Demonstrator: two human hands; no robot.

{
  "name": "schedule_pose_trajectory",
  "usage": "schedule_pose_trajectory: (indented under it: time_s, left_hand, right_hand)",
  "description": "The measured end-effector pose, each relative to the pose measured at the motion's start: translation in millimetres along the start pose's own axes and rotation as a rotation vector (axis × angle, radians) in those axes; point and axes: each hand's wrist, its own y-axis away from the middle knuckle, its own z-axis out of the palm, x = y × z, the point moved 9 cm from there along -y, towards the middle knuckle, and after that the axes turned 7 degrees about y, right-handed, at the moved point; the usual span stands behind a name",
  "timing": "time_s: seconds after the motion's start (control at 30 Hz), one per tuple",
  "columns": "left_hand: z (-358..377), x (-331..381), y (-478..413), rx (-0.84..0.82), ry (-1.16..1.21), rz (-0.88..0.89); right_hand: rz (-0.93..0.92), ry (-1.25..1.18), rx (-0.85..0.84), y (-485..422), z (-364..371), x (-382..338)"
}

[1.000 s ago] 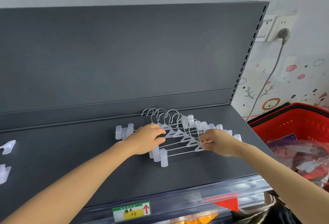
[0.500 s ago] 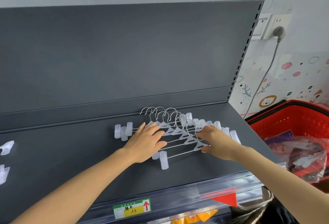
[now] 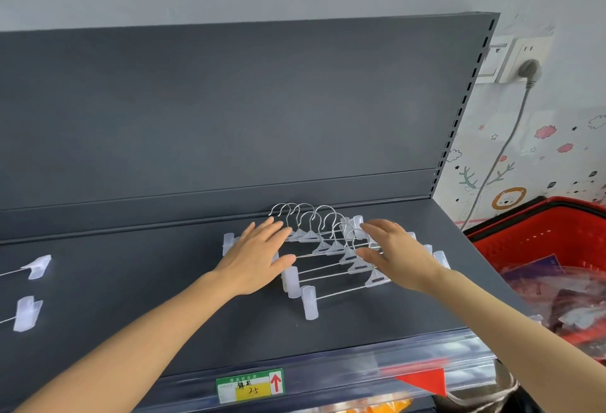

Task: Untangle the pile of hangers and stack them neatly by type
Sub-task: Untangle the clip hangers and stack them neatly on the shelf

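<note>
Several clip hangers (image 3: 331, 250) with metal hooks and frosted plastic clips lie overlapped in a staggered row on the dark grey shelf (image 3: 164, 297). My left hand (image 3: 254, 256) lies flat with straight fingers over the left ends of the rods, covering some clips. My right hand (image 3: 398, 253) is spread, fingers straight, over the right ends of the same hangers. Neither hand grips anything. The hooks point toward the back panel.
Two more clip hanger ends (image 3: 31, 291) show at the shelf's left edge. A red basket (image 3: 541, 242) with packaged goods stands to the right. A price label (image 3: 249, 386) sits on the shelf's front rail. A plug and cable (image 3: 528, 74) hang on the wall.
Both hands have uncurled from gripping the hanger rods to lying flat and spread, and slid farther back over the row. The hangers stay in place.
</note>
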Motion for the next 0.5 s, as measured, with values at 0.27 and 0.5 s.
schedule_pose_trajectory:
  time_s: [0.27,0.5]
  left_hand:
    - [-19.8,-42.8,45.0,0.093,0.046,-0.204]
    - [-29.0,-78.1,110.6,0.108,0.000,-0.330]
  right_hand:
    - [-0.224,-0.109,0.035,-30.3,-1.9,-72.2]
    - [-0.317,-0.086,-0.067,-39.6,23.7,-143.3]
